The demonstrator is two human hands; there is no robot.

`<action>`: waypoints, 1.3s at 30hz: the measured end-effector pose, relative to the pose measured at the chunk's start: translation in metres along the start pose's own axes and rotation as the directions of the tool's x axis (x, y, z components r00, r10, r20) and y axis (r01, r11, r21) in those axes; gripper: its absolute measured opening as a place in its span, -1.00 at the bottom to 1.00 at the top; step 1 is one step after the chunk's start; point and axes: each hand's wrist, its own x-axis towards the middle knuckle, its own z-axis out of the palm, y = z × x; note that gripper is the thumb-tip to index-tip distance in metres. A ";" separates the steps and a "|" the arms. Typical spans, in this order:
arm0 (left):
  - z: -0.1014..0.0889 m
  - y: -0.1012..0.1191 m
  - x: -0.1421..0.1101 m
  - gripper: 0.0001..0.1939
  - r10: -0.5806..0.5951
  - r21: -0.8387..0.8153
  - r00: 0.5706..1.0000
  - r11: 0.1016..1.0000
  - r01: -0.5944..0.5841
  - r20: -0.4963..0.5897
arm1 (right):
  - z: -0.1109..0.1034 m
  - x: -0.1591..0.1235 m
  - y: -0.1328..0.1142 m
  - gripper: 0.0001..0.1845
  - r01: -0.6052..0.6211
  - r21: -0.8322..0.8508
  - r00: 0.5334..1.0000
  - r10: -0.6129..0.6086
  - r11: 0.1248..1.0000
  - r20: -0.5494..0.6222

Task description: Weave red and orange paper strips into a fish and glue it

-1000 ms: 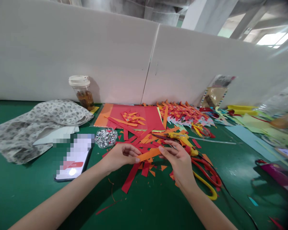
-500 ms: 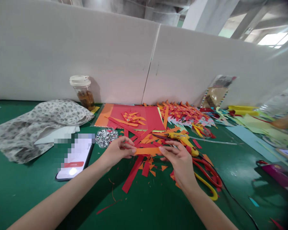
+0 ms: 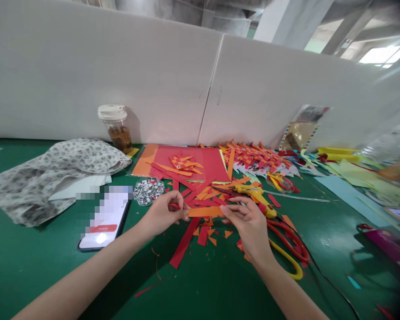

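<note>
An orange paper strip (image 3: 205,212) is stretched level between my two hands, just above the table. My left hand (image 3: 165,213) pinches its left end between thumb and fingers. At the right end, my right hand (image 3: 248,224) grips it with thumb and forefinger, the other fingers loosely curled. Beneath and around the strip lie red paper strips (image 3: 185,244) and small orange scraps (image 3: 212,241). A yellow glue gun (image 3: 253,192) lies just beyond my right hand. Scissors with red and yellow handles (image 3: 295,266) lie to the right of that hand, partly hidden by it.
Woven red-orange paper pieces (image 3: 250,155) are piled at the back, beside stacked paper sheets (image 3: 206,155). A bag of googly eyes (image 3: 149,191), a phone (image 3: 108,218), a patterned cloth (image 3: 60,164) and a lidded cup (image 3: 115,126) stand left. A black cord (image 3: 326,278) runs right.
The fingers of my left hand have curled in a little at the strip's left end. My right hand and the other things look almost unchanged.
</note>
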 end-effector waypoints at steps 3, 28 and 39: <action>-0.010 0.004 -0.001 -0.82 -0.007 0.084 0.996 0.996 0.000 0.090 | 0.000 0.001 0.000 -0.60 -0.038 -0.039 0.996 0.041 0.999 0.084; -0.042 0.024 -0.006 -0.75 0.157 0.900 0.987 0.428 -0.083 0.017 | 0.005 0.002 0.023 -0.75 0.637 -0.729 0.754 -0.397 0.249 0.523; -0.041 0.012 -0.003 -0.79 0.186 0.934 0.979 0.327 -0.147 0.089 | 0.000 -0.006 0.016 -0.81 0.833 -0.464 0.552 -0.399 0.301 0.732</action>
